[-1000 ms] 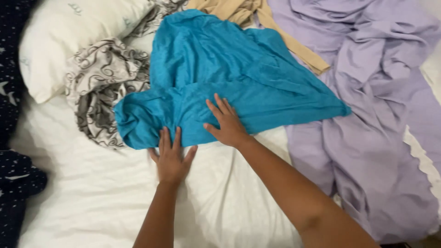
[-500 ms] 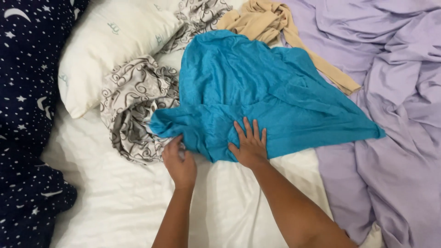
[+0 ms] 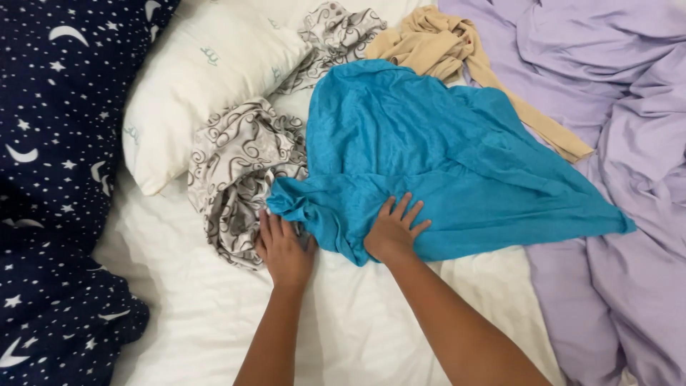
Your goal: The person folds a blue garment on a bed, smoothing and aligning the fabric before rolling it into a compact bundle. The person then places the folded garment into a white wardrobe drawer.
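A teal blue garment (image 3: 429,157) lies spread on a white bed sheet (image 3: 343,329). My right hand (image 3: 393,230) rests flat on its lower edge, fingers spread. At the bunched left corner of the garment sits my left hand (image 3: 284,248), its fingertips tucked under the blue fabric; whether it grips the cloth is unclear. Just left of that hand lies a crumpled grey-and-white swirl-patterned cloth (image 3: 239,171).
A white pillow (image 3: 200,93) lies at the upper left. A navy cover with moons and stars (image 3: 57,179) fills the left side. A tan garment (image 3: 450,50) is behind the blue one, and a lilac sheet (image 3: 622,179) covers the right.
The view has shifted so everything sits further right and lower. My left hand has moved up from the sheet to the blue garment's bunched corner. My right hand stays pressed on the garment.
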